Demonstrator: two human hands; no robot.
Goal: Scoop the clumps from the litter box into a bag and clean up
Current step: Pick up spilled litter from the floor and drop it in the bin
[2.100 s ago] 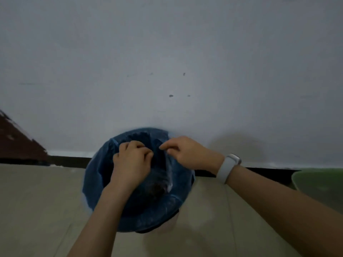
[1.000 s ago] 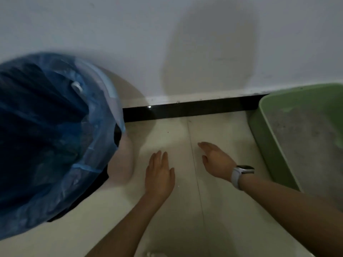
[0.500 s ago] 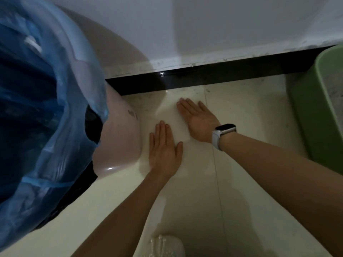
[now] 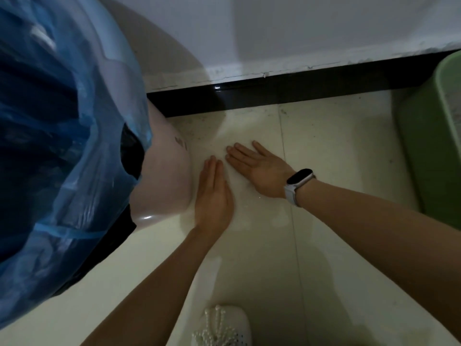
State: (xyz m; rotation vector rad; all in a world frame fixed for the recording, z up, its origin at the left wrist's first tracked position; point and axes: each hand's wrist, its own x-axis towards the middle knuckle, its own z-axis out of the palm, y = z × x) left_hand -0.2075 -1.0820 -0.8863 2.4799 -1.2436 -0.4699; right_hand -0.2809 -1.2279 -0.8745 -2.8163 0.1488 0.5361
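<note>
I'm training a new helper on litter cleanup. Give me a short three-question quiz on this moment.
1. True or false: the left hand holds a scoop.
2. Which wrist wears the watch? A left, B right
3. Fill in: the bin beside the hands is lined with a ____ bag.

Key: 1 false, both hands lie flat on the floor. 2 B, on the right hand. 3 blue.

No text can be read anywhere. The pale bin (image 4: 164, 181) carries a small dark mark (image 4: 181, 143) on its side, just beside the blue bag (image 4: 62, 136), too blurred to make out.
</note>
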